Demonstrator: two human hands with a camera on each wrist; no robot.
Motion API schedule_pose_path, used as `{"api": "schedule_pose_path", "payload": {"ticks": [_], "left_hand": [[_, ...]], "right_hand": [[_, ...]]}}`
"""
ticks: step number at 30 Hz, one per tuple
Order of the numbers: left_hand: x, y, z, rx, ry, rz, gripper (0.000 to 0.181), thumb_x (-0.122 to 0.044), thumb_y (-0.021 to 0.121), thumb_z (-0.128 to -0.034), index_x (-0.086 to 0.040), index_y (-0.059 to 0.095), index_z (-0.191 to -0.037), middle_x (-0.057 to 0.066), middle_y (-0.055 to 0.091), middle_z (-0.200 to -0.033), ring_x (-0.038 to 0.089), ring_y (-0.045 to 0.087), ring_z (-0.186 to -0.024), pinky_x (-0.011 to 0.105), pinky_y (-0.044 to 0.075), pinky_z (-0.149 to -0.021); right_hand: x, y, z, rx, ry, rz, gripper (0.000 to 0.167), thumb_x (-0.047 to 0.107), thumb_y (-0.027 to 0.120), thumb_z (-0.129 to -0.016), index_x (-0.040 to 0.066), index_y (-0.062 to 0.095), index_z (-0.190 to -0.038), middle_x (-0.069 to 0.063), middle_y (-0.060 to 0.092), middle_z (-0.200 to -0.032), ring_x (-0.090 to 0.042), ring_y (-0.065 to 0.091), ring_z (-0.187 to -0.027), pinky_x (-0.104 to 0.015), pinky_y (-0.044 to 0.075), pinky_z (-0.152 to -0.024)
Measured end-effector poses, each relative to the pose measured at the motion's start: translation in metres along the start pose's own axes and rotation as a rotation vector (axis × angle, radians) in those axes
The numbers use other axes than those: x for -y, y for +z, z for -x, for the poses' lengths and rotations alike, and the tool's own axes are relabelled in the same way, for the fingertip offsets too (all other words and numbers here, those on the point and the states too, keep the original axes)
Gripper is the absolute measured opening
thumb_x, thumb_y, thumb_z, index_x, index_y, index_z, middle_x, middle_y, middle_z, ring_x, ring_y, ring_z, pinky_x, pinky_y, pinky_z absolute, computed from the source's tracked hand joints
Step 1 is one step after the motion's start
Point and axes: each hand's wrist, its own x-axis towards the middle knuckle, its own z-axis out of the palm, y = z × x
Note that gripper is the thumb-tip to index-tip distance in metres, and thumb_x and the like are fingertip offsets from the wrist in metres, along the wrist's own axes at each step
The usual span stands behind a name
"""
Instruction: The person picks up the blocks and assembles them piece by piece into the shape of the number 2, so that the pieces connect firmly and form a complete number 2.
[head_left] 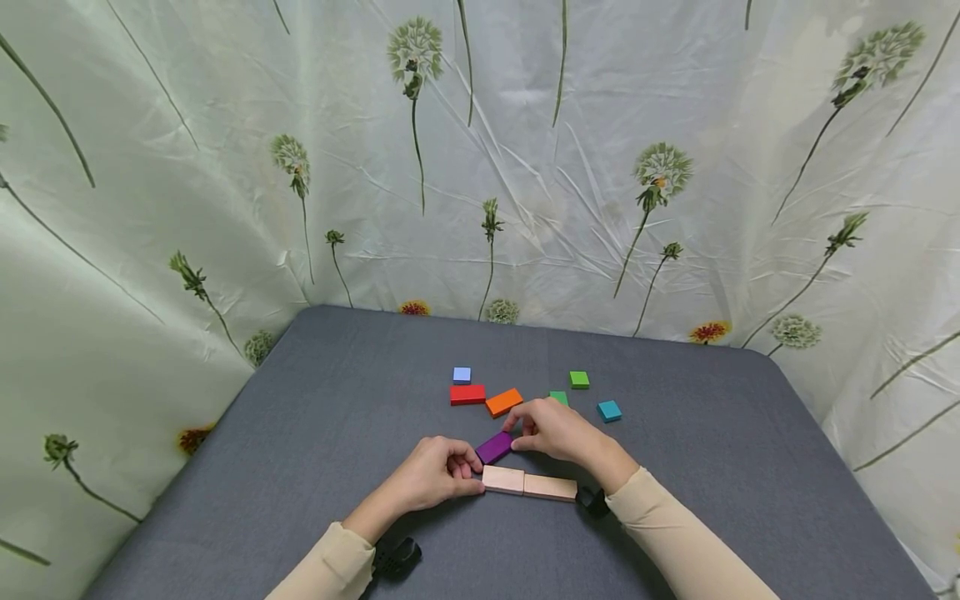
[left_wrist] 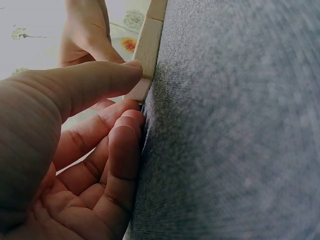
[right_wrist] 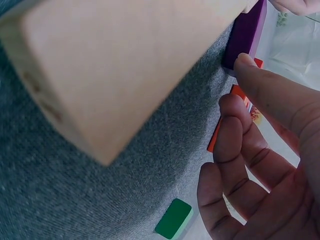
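Observation:
Two plain wooden blocks lie end to end in the head view, a left wooden block (head_left: 503, 479) and a right wooden block (head_left: 551, 487). My left hand (head_left: 435, 473) holds the left block's outer end, its thumb (left_wrist: 117, 77) against the wood and its other fingers curled. Just beyond lies a tilted purple block (head_left: 494, 447). My right hand (head_left: 557, 432) pinches the purple block's right end; the thumb (right_wrist: 265, 82) touches it in the right wrist view. The index fingertip there is partly hidden. My left fingertips are close to the purple block's lower left corner.
Beyond the hands lie a red block (head_left: 468, 395), an orange block (head_left: 504, 402), a light blue block (head_left: 462, 376), a light green block (head_left: 579, 380) and a teal block (head_left: 609, 411). A green block (right_wrist: 173, 219) is partly covered by the right hand in the head view. A floral curtain (head_left: 525, 167) hangs behind.

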Motion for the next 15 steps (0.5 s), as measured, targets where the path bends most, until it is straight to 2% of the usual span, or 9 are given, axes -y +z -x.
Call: {"api": "schedule_pose_path", "payload": {"ticks": [8,15], "left_hand": [[0.0003,-0.0005,0.0001,-0.003,0.006,0.003,0.017,-0.017,0.092,-0.0861,-0.014,0.076,-0.094,-0.008,0.062,-0.075,0.004,0.054,-0.067,0.018,0.043,-0.059],[0.0001,-0.0004,-0.0001,-0.003,0.006,0.002,0.017,-0.017,0.092,-0.0858,-0.014,0.077,-0.093,-0.009,0.063,-0.075,0.003,0.054,-0.066,0.018,0.043,-0.058]], "right_hand": [[0.002,-0.0009,-0.0001,0.005,-0.001,0.024,0.02,0.012,0.084,-0.093,0.013,0.079,-0.113,0.003,0.063,-0.075,-0.01,0.053,-0.065,-0.021,0.041,-0.058],[0.0017,-0.0029,0.0005,0.007,-0.043,0.089,0.02,0.015,0.085,-0.094,0.017,0.079,-0.113,0.006,0.064,-0.076,-0.008,0.053,-0.065,-0.022,0.042,-0.059]]}}
